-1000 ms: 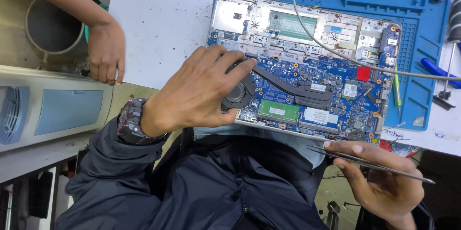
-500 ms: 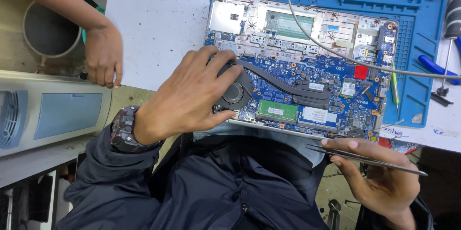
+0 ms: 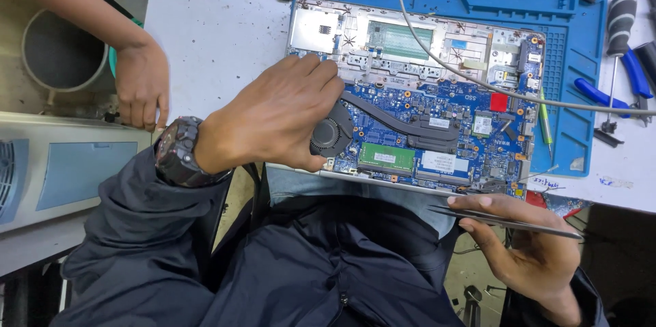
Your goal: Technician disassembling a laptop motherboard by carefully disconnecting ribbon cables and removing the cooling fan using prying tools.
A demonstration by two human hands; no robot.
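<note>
Nearest the camera, a dark jacket [image 3: 301,265] fills the lower frame and hides the person's lap and the table's front edge. The right hand [image 3: 526,245] sits low at the right, off the table, its fingers curled loosely around a thin pair of metal tweezers [image 3: 509,221] that lies flat across the fingertips, with the thumb on top; the wrist is cut off by the bottom edge, and whether the tweezer tips grip anything cannot be made out. The left hand [image 3: 280,118], with a dark wristwatch [image 3: 179,153] on the wrist, rests palm down on the left part of an opened laptop [image 3: 424,94], fingers bent and held close together, pinching nothing that shows; it covers the board's left corner and part of the round black cooling fan [image 3: 330,137], so what the fingertips touch underneath is hidden. The laptop lies with its blue circuit board exposed, a green memory module [image 3: 387,157] near its front edge and a black heat pipe [image 3: 403,118] running from the fan toward the middle. It sits on a blue work mat [image 3: 581,67], whose top edge is cut off. A grey cable [image 3: 478,81] crosses the board from the top to the right. Further right, a screwdriver [image 3: 618,33] and blue-handled pliers [image 3: 629,84] lie partly out of frame. At the far left, another person's hand [image 3: 141,84] rests on the white table [image 3: 212,33] edge, beside a grey round bin [image 3: 58,53].
</note>
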